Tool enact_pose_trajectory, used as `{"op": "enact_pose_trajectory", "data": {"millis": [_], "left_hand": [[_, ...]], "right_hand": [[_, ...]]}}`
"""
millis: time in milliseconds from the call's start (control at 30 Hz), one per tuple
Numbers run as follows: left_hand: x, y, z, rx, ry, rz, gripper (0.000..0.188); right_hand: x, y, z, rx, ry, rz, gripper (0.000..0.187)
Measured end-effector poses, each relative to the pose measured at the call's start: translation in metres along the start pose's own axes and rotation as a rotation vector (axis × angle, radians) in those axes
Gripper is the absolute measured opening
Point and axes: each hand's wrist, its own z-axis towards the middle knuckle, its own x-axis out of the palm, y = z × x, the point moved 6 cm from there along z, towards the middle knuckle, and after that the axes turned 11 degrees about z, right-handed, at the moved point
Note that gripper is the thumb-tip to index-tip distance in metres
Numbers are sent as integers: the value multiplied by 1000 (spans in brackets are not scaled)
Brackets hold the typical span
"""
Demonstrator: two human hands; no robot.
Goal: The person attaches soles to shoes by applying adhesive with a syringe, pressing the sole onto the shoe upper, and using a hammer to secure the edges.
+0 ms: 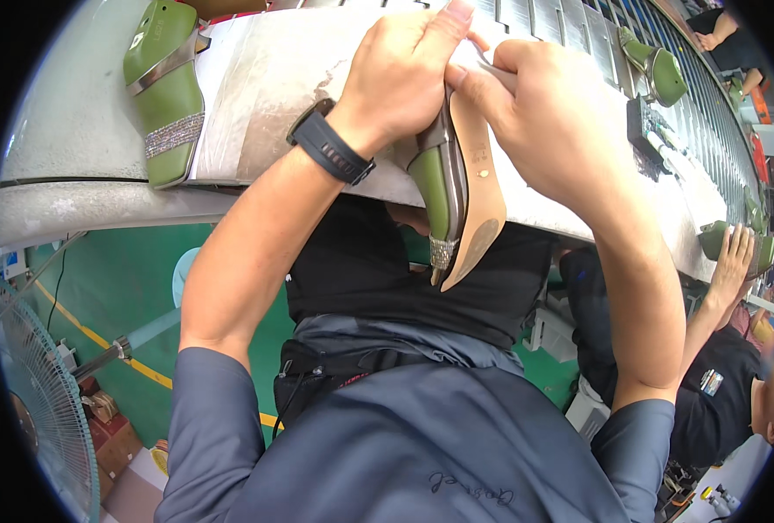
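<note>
A pointed shoe [478,205] on a green last hangs toe-down over the near edge of the bench, its tan sole turned to the right. A glittering band crosses it near the toe, and a dark metallic strip runs along its side. My left hand [400,74] is closed around the heel end, its thumb pointing away from me. My right hand [548,113] is closed at the same end, thumb by the sole's heel edge. Something pale shows between my hands, too covered to name. The fingertips are partly hidden.
Another strapped green last [165,113] lies at the left on the whitish bench [260,96]. One more last [657,70] rests far right on the slatted conveyor [544,22], near a black box [644,126]. A co-worker's hand [731,261] touches a last at right. A fan [51,410] stands lower left.
</note>
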Motion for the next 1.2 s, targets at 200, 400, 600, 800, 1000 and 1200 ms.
{"op": "enact_pose_trajectory", "data": {"millis": [200, 400, 600, 800, 1000, 1200], "left_hand": [[5, 22, 18, -95, 27, -158, 42], [3, 13, 17, 3, 3, -74, 31], [-3, 8, 13, -2, -45, 28, 31], [-2, 11, 16, 79, -92, -3, 30], [-2, 13, 16, 63, -150, -5, 32], [-1, 10, 18, -2, -96, 78, 34]], "right_hand": [[4, -12, 5, -180, -240, 36, 52], [31, -52, -24, 326, 254, 786, 44], [41, -53, -25, 348, 311, 844, 43], [41, -51, -22, 372, 281, 747, 44], [44, -42, -21, 410, 168, 728, 44], [57, -57, -31, 439, 38, 729, 44]]}}
